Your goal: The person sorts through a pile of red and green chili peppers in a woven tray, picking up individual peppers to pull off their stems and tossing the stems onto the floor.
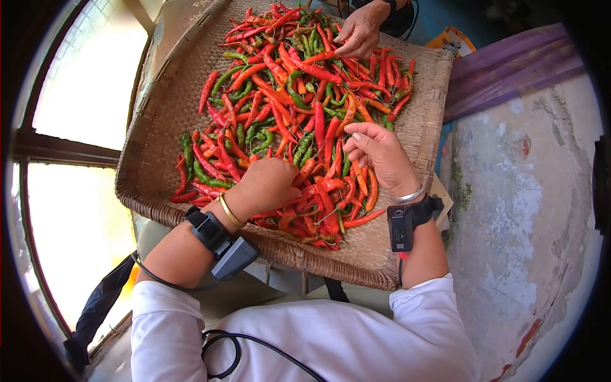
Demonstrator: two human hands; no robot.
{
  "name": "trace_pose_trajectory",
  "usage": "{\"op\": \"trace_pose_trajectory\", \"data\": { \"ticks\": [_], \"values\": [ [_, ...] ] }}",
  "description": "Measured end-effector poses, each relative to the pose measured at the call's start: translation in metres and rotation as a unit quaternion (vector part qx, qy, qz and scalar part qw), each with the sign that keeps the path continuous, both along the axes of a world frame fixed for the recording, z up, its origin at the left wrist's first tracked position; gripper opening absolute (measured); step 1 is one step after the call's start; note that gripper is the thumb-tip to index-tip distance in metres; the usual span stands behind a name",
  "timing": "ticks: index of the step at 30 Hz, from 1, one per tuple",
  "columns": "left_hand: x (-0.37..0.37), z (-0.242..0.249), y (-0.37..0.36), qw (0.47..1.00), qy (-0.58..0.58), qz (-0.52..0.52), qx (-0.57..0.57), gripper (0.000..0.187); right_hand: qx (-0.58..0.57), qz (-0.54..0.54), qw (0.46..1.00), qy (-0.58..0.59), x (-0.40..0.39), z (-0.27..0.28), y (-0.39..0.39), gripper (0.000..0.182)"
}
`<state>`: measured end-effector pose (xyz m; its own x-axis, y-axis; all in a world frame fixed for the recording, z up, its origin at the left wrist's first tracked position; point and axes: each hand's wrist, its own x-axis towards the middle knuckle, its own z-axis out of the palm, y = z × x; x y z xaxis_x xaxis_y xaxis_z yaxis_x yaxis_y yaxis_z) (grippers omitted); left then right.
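A heap of chili peppers (pixel 280 108), mostly red with green and orange ones among them, fills much of a woven tray (pixel 172 95). My left hand (pixel 270 181) is closed, its fingers curled down into the near part of the heap. Its fingertips touch red chilies, but what they grip is hidden. Over the right side of the heap, my right hand (pixel 379 153) has its thumb and bent fingers drawn together. I cannot make out anything held between them. Orange and red chilies lie just below and left of it.
Another person's hand (pixel 361 30) reaches into the far end of the heap. The tray's raised near rim (pixel 318 264) runs in front of my body. Window panes (pixel 79 210) stand at left; a worn pale surface (pixel 515 184) and purple cloth (pixel 509 70) lie at right.
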<state>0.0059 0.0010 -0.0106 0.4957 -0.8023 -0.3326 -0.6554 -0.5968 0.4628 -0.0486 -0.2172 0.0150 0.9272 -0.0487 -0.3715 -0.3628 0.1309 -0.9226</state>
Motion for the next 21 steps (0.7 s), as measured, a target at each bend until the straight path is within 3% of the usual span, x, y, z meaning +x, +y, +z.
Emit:
{"op": "trace_pose_trajectory", "data": {
  "ticks": [11, 13, 14, 16, 19, 21],
  "values": [
    [0.001, -0.001, -0.001, 1.0, 0.023, 0.004, 0.013, 0.025, -0.068, 0.056, 0.996, 0.023, -0.002, -0.006, 0.013, 0.022],
    [0.006, -0.001, -0.001, 0.99, 0.066, 0.083, -0.096, 0.025, -0.076, 0.062, 0.995, 0.025, -0.002, -0.005, 0.013, 0.022],
    [0.008, 0.001, -0.001, 0.99, 0.066, 0.082, -0.095, 0.025, -0.105, 0.069, 0.991, 0.039, 0.0, -0.005, 0.013, 0.022],
    [0.009, 0.011, -0.002, 0.945, 0.183, 0.192, -0.193, 0.023, -0.132, 0.073, 0.987, 0.054, -0.001, -0.005, 0.014, 0.021],
    [0.006, 0.008, -0.005, 0.904, 0.242, 0.2, -0.289, 0.021, -0.099, 0.076, 0.988, 0.095, -0.001, -0.003, 0.019, 0.021],
    [0.001, 0.002, -0.007, 0.903, 0.241, 0.174, -0.31, 0.021, 0.026, 0.016, 0.999, 0.037, -0.002, -0.003, 0.023, 0.021]
  ]
}}
